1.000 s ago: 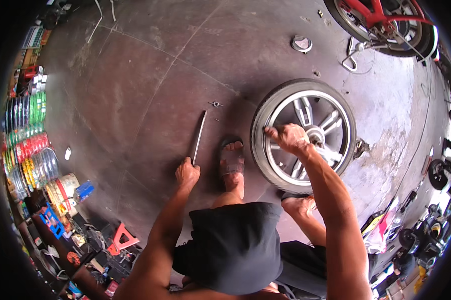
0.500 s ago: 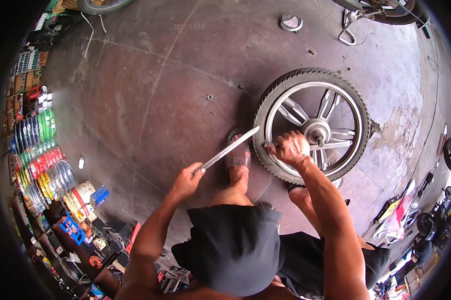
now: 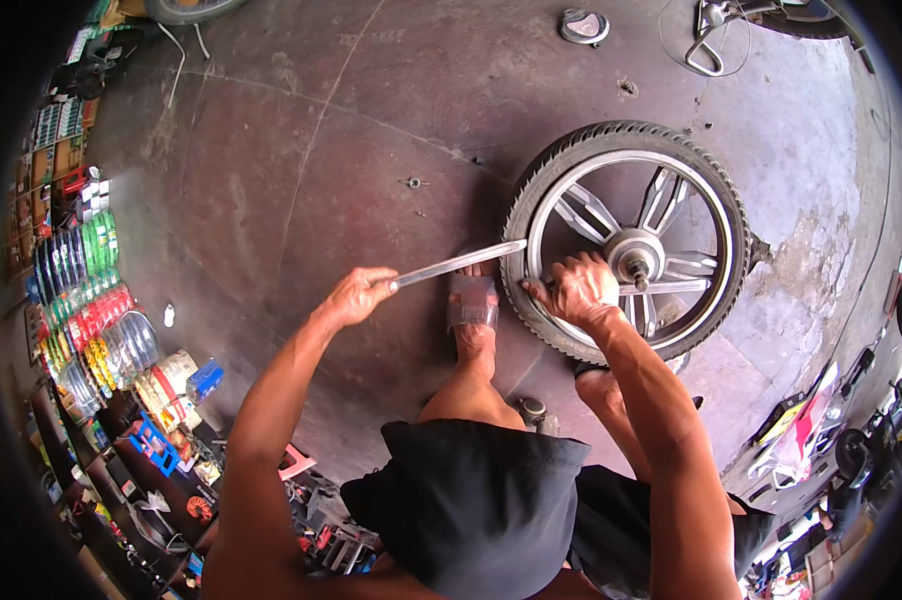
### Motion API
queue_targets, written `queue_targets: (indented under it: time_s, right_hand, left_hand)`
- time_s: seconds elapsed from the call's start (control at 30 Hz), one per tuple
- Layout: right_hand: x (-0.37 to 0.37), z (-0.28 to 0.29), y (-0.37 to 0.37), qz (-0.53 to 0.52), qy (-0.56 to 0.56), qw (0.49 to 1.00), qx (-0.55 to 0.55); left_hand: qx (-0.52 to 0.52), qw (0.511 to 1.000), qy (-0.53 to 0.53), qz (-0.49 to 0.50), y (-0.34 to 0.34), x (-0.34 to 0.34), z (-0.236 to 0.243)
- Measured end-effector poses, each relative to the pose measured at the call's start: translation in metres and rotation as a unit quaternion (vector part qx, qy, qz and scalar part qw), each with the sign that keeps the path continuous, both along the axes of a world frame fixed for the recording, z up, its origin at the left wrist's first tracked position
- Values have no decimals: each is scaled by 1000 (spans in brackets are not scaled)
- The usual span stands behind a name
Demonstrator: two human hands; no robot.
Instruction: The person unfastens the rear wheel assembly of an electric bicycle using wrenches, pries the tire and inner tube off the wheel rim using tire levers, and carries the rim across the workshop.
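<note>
My left hand (image 3: 361,292) is closed around the end of a long flat metal bar (image 3: 461,260), which slants up rightward to the left side of a wheel, its tip at the join of tire and rim. The wheel's black treaded tire (image 3: 566,150) surrounds a silver spoked rim (image 3: 686,170) with a protruding axle (image 3: 639,268). My right hand (image 3: 578,292) grips the lower left of the wheel, fingers bent over rim and spoke, thumb by the tire. My sandalled foot (image 3: 471,305) is beside the wheel, partly behind the bar.
A small metal part (image 3: 414,183) and an oval object (image 3: 583,26) lie on the floor (image 3: 241,170). A bicycle wheel and stand (image 3: 716,30) are at top right. Stacked coloured coils (image 3: 101,300) and cluttered shelving line the left; assorted parts (image 3: 856,450) crowd the right.
The bar has swung from near upright to slanting rightward, its tip now at the wheel's rim. My left hand has risen and shifted left since half a second ago. The wheel lies flatter.
</note>
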State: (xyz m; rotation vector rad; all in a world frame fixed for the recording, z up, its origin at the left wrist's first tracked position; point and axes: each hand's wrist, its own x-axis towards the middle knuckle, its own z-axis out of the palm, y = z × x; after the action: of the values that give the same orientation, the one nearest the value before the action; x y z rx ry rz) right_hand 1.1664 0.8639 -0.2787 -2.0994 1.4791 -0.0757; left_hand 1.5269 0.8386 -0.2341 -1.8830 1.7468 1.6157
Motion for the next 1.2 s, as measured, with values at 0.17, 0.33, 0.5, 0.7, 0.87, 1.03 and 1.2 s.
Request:
queue_targets:
  time_s: [0.17, 0.33, 0.5, 0.7, 0.87, 1.03, 1.2]
  right_hand:
    - [-2, -5, -4, 18, 22, 999, 36]
    - [-3, -7, -5, 12, 17, 999, 43]
    - [8, -7, -1, 23, 23, 999, 32]
    - [13, -15, 2, 7, 37, 999, 21]
    - [-5, -15, -1, -1, 7, 1000, -10]
    - [-8, 0, -9, 27, 0, 999, 33]
    - [1, -2, -7, 53, 66, 991, 106]
  left_hand:
    - [73, 997, -38, -5, -27, -10, -12]
    - [30, 999, -29, -3, -27, -10, -19]
    - [11, 999, -33, -14, -31, -9, -41]
    - [-102, 960, -181, -190, -30, -53, 64]
    - [17, 973, 60, -220, -56, -94, 160]
    - [-79, 946, 279, -145, -40, -106, 153]
    - [-287, 891, 155, -315, -49, -140, 143]
